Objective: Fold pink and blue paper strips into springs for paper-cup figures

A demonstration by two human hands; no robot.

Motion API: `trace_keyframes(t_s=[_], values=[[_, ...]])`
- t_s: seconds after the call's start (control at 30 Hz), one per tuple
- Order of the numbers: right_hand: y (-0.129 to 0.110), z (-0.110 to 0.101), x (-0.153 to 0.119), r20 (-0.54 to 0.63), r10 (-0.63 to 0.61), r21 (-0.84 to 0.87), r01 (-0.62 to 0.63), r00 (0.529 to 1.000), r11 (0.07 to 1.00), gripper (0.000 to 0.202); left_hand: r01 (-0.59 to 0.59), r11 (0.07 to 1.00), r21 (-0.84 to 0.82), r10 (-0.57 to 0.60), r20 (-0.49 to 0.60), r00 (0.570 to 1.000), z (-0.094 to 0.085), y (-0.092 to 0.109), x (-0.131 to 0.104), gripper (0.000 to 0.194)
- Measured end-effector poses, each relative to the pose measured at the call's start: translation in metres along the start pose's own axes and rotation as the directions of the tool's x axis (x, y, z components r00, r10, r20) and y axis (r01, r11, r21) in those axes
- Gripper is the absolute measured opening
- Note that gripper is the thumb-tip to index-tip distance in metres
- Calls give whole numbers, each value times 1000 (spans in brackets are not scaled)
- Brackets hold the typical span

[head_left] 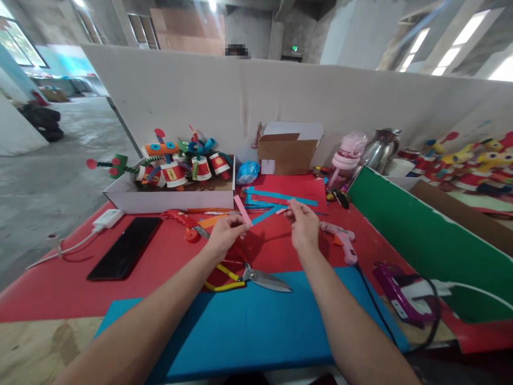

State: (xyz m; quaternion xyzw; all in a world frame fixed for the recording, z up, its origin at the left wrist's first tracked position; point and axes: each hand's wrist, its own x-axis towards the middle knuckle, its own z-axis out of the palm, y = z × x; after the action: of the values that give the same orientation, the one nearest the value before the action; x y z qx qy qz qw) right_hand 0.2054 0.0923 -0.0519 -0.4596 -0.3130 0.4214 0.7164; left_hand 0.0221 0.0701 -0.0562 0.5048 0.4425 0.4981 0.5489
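Observation:
Above the red paper, my left hand (227,233) pinches a pink paper strip (241,208) that sticks up from its fingertips. My right hand (303,224) is closed at the fingertips to the right of it, near a small pink piece (281,211); what it pinches is too small to make out. Blue paper strips (296,198) lie behind both hands. Yellow-handled shears (264,278) rest below the hands, on the edge of the blue sheet (240,326). A pink glue gun (340,240) lies right of my right hand.
A white box (168,202) of paper-cup figures stands at the back left, near a black phone (125,248). Behind are a cardboard box (286,155) and pink bottle (347,158). A green panel (420,240) and purple power strip (401,297) are at right.

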Motion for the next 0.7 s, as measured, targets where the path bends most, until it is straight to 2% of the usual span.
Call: trace_keyframes(t_s=[0.07,0.1,0.17,0.2,0.27,0.3,0.33,0.37,0.53,0.6,0.7], values=[[-3,-2,4,-104,-55,12,56,993,998,25,6,999,-50,-6,-10,1000,0,-1,1,25],[-3,-1,3,-88,-56,-10,56,995,998,25,4,997,-75,-5,-15,1000,0,0,1,25],[0,4,-7,83,33,-61,-28,996,998,31,-3,993,-114,1,-21,1000,0,0,1,26],[3,8,-14,207,125,-83,-110,970,990,32,-4,992,-123,1,-22,1000,1,0,0,26],[10,15,-28,413,286,-156,-242,865,957,29,-6,993,-121,4,-14,1000,1,1,0,26],[13,19,-35,470,313,-186,-254,825,949,27,-10,994,-109,9,-6,1000,2,1,-1,25],[16,21,-40,501,310,-204,-238,808,950,24,-15,996,-91,15,6,1000,2,1,-1,24],[18,22,-44,508,290,-220,-203,811,954,23,-20,997,-70,21,18,1000,1,1,-1,24],[18,20,-45,449,138,-336,24,883,942,23,-37,999,21,36,36,999,1,0,-1,24],[16,19,-44,427,130,-376,45,895,925,24,-55,997,56,53,36,998,1,0,-1,25],[16,19,-43,405,154,-361,2,901,933,24,-85,991,103,82,33,996,1,-1,-1,26]])
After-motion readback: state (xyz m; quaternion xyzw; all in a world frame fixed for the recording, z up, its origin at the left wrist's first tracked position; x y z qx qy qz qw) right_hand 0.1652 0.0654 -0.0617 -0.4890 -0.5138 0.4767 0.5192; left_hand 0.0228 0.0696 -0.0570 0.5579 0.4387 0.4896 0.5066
